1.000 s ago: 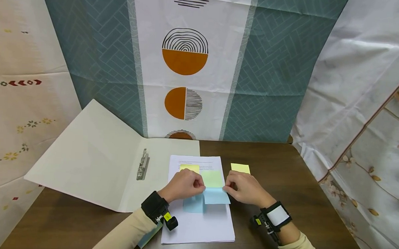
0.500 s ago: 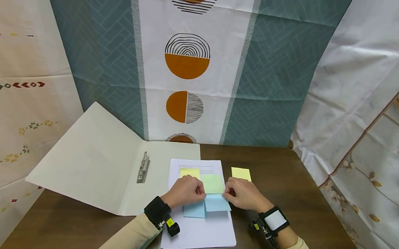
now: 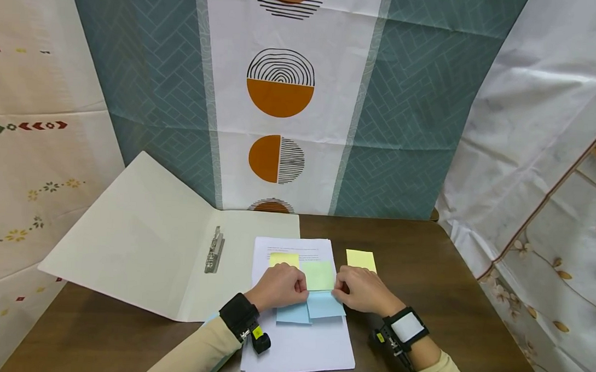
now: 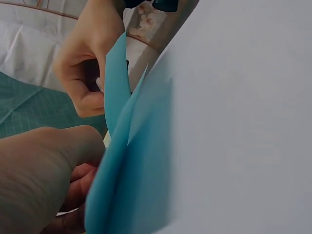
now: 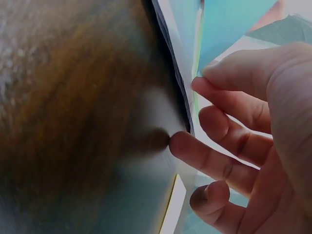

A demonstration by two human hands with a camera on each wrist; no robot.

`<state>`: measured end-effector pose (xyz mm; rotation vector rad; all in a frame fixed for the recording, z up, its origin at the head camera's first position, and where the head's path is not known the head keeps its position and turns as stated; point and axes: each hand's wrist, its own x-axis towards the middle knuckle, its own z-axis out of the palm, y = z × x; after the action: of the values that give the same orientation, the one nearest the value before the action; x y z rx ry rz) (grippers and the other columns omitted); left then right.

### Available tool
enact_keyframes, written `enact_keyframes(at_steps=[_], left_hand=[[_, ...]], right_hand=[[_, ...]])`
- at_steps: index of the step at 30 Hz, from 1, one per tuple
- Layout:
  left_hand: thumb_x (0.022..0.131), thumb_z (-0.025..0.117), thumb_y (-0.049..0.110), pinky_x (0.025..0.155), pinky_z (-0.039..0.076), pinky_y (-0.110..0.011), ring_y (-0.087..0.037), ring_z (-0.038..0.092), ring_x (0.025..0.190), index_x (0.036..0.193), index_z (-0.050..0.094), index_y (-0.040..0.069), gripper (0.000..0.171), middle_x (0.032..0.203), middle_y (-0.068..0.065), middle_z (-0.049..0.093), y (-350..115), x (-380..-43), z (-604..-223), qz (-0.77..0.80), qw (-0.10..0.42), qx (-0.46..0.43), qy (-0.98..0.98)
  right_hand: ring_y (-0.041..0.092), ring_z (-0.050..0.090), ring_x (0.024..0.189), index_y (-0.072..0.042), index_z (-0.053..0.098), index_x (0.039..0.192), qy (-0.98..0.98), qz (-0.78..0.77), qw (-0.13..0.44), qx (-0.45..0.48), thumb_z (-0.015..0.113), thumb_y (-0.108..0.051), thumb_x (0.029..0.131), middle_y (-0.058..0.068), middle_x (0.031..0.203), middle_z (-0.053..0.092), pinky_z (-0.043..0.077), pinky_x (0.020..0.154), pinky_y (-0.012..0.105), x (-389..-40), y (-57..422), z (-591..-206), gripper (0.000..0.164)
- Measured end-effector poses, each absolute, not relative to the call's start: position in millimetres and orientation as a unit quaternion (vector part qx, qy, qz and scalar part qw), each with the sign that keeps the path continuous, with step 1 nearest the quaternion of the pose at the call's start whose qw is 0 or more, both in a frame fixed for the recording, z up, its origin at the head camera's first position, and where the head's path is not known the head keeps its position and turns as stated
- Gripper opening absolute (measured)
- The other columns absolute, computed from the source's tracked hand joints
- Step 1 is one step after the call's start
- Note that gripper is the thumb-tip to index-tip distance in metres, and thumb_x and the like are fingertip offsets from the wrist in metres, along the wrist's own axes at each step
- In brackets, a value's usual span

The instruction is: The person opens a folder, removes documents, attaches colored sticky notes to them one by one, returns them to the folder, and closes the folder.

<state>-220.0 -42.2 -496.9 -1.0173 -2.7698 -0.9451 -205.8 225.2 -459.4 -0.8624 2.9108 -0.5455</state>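
Observation:
A blue sticky note (image 3: 326, 306) is held by its two upper corners over a stack of white paper (image 3: 304, 350). My left hand (image 3: 279, 286) pinches its upper left corner. At the upper right corner, my right hand (image 3: 365, 291) grips it between thumb and index finger, the other fingers loosely bent. Directly above lies a green sticky note (image 3: 319, 275). A second blue sticky note (image 3: 293, 314) sits to the left, partly overlapped, and a yellow sticky note (image 3: 284, 259) shows above my left hand. In the left wrist view, the lower edges of the blue notes (image 4: 117, 83) lift off the page.
An open white folder (image 3: 128, 240) with a metal clip (image 3: 214, 252) stands on the left, partly under the paper. Yellow sticky notes (image 3: 361, 260) lie on the brown table (image 3: 409, 255) beyond my right hand. Curtains hang behind and at both sides.
The held blue note has tipped down from a raised, foreshortened position and now lies closer to the page, just below the green note. Both hands keep their grip; the head view has shifted slightly.

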Motion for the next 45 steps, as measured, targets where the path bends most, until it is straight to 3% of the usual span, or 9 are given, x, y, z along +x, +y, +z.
enact_keyframes(at_steps=[9, 16, 20, 27, 31, 33, 38, 45], left_hand=[[0.093, 0.078, 0.022, 0.056, 0.041, -0.021, -0.001, 0.053, 0.065, 0.074, 0.075, 0.023, 0.019, 0.061, 0.014, 0.059, -40, -225, -502, -0.307, 0.015, -0.329, -0.893], [0.087, 0.082, 0.022, 0.057, 0.039, -0.024, -0.007, 0.053, 0.065, 0.070, 0.068, 0.023, 0.022, 0.063, 0.011, 0.059, -35, -218, -491, -0.290, -0.030, -0.275, -0.916], [0.083, 0.084, 0.023, 0.056, 0.038, -0.024, -0.005, 0.049, 0.062, 0.071, 0.063, 0.025, 0.025, 0.063, 0.014, 0.054, -34, -222, -498, -0.298, -0.023, -0.256, -0.919], [0.094, 0.082, 0.012, 0.056, 0.037, -0.020, -0.001, 0.048, 0.063, 0.092, 0.082, 0.017, 0.006, 0.065, 0.011, 0.059, -34, -216, -486, -0.309, -0.023, -0.302, -0.901], [0.099, 0.082, 0.015, 0.056, 0.033, -0.019, 0.000, 0.045, 0.065, 0.096, 0.089, 0.017, 0.008, 0.065, 0.012, 0.060, -35, -217, -492, -0.281, 0.006, -0.335, -0.899], [0.098, 0.083, 0.017, 0.059, 0.035, -0.018, 0.001, 0.048, 0.067, 0.097, 0.091, 0.017, 0.008, 0.068, 0.011, 0.068, -35, -215, -489, -0.262, 0.011, -0.339, -0.904], [0.094, 0.091, 0.025, 0.065, 0.044, -0.017, 0.003, 0.056, 0.071, 0.097, 0.092, 0.018, 0.008, 0.079, 0.010, 0.081, -34, -207, -474, -0.233, -0.021, -0.339, -0.911], [0.090, 0.095, 0.032, 0.060, 0.038, -0.017, 0.003, 0.047, 0.064, 0.085, 0.086, 0.020, 0.015, 0.062, 0.017, 0.059, -32, -205, -476, -0.226, -0.026, -0.330, -0.916]], right_hand=[[0.002, 0.045, 0.067, -0.022, 0.073, 0.080, 0.948, -0.154, 0.020, -0.279, 0.085, -0.017, 0.098, -0.010, 0.078, 0.055, 0.038, 0.059, 0.022, -206, 221, -462, 0.022], [0.005, 0.044, 0.064, -0.023, 0.065, 0.076, 0.952, -0.156, 0.049, -0.260, 0.081, -0.016, 0.099, -0.010, 0.070, 0.051, 0.033, 0.056, 0.023, -209, 215, -465, 0.028], [0.007, 0.043, 0.060, -0.021, 0.056, 0.072, 0.949, -0.183, 0.080, -0.246, 0.075, -0.011, 0.099, -0.009, 0.064, 0.045, 0.028, 0.055, 0.024, -211, 210, -465, 0.034], [0.010, 0.038, 0.055, -0.020, 0.054, 0.059, 0.949, -0.205, 0.124, -0.204, 0.074, -0.010, 0.097, -0.008, 0.057, 0.040, 0.024, 0.053, 0.025, -213, 205, -459, 0.043], [0.010, 0.034, 0.053, -0.020, 0.051, 0.054, 0.947, -0.212, 0.142, -0.194, 0.072, -0.010, 0.098, -0.008, 0.054, 0.036, 0.021, 0.053, 0.025, -214, 205, -457, 0.050], [0.010, 0.034, 0.053, -0.020, 0.051, 0.054, 0.947, -0.212, 0.143, -0.195, 0.072, -0.011, 0.100, -0.009, 0.054, 0.036, 0.020, 0.053, 0.025, -213, 206, -456, 0.051], [0.010, 0.039, 0.055, -0.020, 0.058, 0.059, 0.952, -0.197, 0.114, -0.202, 0.077, -0.014, 0.100, -0.008, 0.056, 0.041, 0.024, 0.052, 0.024, -207, 207, -455, 0.045], [0.005, 0.045, 0.065, -0.022, 0.068, 0.077, 0.957, -0.174, 0.013, -0.233, 0.091, -0.018, 0.093, -0.010, 0.072, 0.055, 0.035, 0.056, 0.023, -195, 203, -456, 0.028]])
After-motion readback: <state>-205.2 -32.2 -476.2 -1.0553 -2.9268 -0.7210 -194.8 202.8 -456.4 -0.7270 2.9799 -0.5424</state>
